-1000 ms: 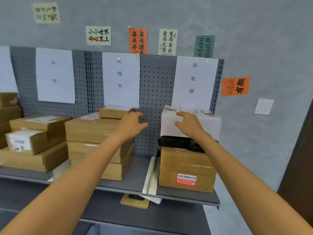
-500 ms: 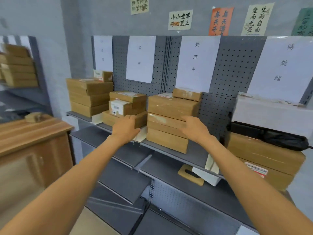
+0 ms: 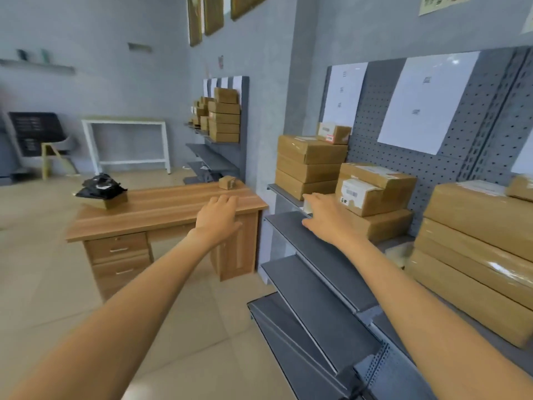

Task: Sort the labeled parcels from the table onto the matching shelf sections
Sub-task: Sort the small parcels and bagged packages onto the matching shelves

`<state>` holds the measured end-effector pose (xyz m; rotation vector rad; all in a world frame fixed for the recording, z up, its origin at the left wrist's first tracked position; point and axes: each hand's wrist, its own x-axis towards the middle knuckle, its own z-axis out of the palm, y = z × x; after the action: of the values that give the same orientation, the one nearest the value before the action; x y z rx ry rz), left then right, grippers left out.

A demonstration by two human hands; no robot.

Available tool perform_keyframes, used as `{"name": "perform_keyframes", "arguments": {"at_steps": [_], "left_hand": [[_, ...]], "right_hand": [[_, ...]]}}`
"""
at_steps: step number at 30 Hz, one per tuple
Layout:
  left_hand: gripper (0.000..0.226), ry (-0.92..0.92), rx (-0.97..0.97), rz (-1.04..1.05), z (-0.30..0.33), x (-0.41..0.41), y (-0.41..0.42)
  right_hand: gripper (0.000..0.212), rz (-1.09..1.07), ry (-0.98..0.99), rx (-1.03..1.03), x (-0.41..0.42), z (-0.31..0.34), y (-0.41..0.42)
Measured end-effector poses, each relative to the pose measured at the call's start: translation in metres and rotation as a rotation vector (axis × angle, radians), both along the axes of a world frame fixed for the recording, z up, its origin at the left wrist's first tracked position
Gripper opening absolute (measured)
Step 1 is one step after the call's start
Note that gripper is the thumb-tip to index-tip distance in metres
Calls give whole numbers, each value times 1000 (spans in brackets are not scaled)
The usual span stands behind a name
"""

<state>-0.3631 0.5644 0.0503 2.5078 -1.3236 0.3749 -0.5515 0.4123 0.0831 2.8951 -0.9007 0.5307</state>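
A wooden table (image 3: 173,203) stands ahead at the left. On it lie a black bagged parcel (image 3: 99,186) resting on a flat cardboard box (image 3: 108,202), and a small cardboard box (image 3: 227,182) at the far right corner. My left hand (image 3: 217,217) is stretched out in the air before the table's right end, fingers relaxed, holding nothing. My right hand (image 3: 326,217) is held out, empty, over the grey shelf (image 3: 317,255) at the right. Stacks of brown parcels (image 3: 308,166) fill the shelf under white paper labels (image 3: 427,102).
A second shelf unit with stacked boxes (image 3: 223,119) stands behind the table by the wall. A white frame table (image 3: 127,142) and a chair (image 3: 52,151) stand at the back left. Tiled floor (image 3: 52,284) lies open at the left.
My view has swung left from the shelf's right sections to the table. Both hands came off the white box on the shelf and now hang empty in the air.
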Motion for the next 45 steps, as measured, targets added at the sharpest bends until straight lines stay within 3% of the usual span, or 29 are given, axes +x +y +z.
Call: {"name": "perform_keyframes", "arguments": {"at_steps": [12,24,36,45], "left_hand": [[61,95,85,357,-33,166,37],[57,206,115,656,-73,282,108],[54,210,130,697,-79,459,124],[53,224,148,649,-79,575,105]], "right_hand": [[59,389,41,136,250,-43,13],[49,654,200,165,434,-86,70],[47,679,282,144,620,-97,104],[50,589,278,163,724,-102,71]]}}
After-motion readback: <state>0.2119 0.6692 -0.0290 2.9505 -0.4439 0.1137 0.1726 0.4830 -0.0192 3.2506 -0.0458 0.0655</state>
